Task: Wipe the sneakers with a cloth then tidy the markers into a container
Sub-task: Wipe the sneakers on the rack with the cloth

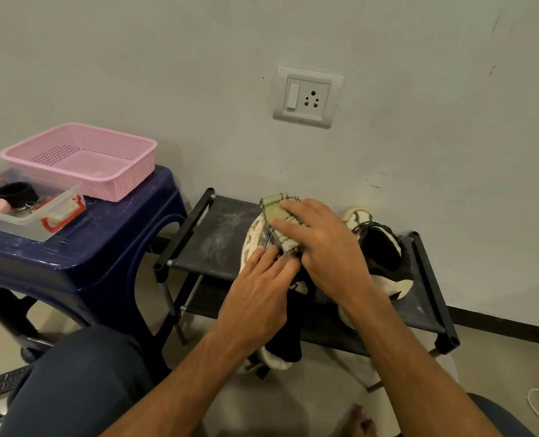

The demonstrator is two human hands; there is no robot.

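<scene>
Grey wall fills the upper frame, with a dark blue stool at left carrying a pink basket and a clear container with red latches, and a black shoe rack at centre. Two white-and-black sneakers lie on the rack: the near sneaker at centre under both hands, the far sneaker just right of it. The left hand rests on the near sneaker with fingers straight, and the right hand, fingers extended and flat, presses the pale green cloth onto that sneaker's upper end.
</scene>
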